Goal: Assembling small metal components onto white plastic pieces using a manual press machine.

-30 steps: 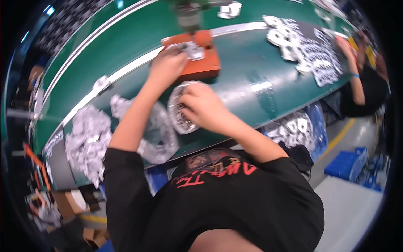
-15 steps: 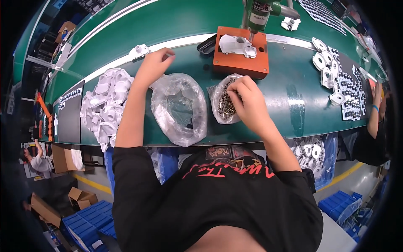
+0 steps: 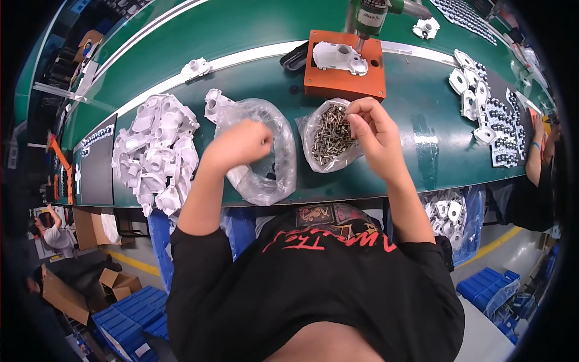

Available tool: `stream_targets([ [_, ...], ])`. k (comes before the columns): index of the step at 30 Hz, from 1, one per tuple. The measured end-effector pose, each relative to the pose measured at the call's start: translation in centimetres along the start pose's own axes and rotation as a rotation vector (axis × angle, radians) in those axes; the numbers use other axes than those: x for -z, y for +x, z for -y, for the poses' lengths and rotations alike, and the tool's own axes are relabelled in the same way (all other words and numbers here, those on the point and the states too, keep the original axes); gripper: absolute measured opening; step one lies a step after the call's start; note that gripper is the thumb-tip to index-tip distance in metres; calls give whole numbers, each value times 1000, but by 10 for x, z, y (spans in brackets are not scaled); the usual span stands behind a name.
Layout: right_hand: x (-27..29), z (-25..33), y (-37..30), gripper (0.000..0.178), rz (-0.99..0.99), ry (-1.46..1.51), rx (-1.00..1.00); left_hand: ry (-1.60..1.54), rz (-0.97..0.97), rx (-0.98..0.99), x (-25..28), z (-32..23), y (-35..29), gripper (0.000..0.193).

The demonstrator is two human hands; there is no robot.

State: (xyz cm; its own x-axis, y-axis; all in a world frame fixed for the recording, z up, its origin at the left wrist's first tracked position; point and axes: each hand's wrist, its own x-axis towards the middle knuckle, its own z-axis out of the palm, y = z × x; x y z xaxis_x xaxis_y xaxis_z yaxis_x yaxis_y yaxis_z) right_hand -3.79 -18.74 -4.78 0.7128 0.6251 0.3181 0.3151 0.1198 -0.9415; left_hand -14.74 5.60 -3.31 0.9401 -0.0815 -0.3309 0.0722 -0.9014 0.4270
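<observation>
My left hand (image 3: 244, 145) hovers over the clear plastic bag (image 3: 284, 181), its fingers curled in. What those fingers hold, if anything, is hidden. A small pile of screws (image 3: 329, 136) fills a second, smaller plastic bag (image 3: 307, 145). At that bag's right rim is my right hand (image 3: 380, 136), thumb and fingertips drawn together; anything between them is too small to name. Behind the screws, a white plastic housing (image 3: 332, 57) lies on the orange block fixture (image 3: 344, 84), under the tip of a green screwdriving machine (image 3: 369, 21).
White housings are heaped (image 3: 160, 151) at the left, with a single housing (image 3: 214, 104) beside the large bag. Another housing (image 3: 196, 68) sits by the pale rail. Dark-dotted boards (image 3: 506, 133) and white covers (image 3: 467, 90) lie at the right, near another person's arm (image 3: 535, 160).
My left hand has come nearer and to the right, over the large bag, its fingers now curled. My right hand has drawn back from the screws to the bag's right rim.
</observation>
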Motion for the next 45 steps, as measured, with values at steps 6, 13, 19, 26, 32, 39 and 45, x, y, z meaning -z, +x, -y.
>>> stream_targets([
  [6, -2, -4, 2, 13, 26, -88, 59, -324, -81, 97, -54, -8, -22, 21],
  [13, -3, 0, 1, 18, 38, -64, -44, -292, -21, 34, -64, -5, -19, 18],
  [19, -4, -2, 0, 25, 22, 89, -93, -364, -94, -39, -55, 0, -26, 17],
  [26, -4, -2, 0, 13, -9, 193, -139, -762, -241, 123, -19, 6, -29, 16],
  [32, 2, -2, -1, 15, -79, 422, -114, -997, -392, -188, 20, -9, 39, 16],
  [39, 31, -6, -9, 16, -241, 469, -22, -568, -425, -243, 71, -13, 175, 23],
  [45, 57, -21, -24, 15, -340, 378, -76, -496, -177, -171, 80, -18, 244, 23],
])
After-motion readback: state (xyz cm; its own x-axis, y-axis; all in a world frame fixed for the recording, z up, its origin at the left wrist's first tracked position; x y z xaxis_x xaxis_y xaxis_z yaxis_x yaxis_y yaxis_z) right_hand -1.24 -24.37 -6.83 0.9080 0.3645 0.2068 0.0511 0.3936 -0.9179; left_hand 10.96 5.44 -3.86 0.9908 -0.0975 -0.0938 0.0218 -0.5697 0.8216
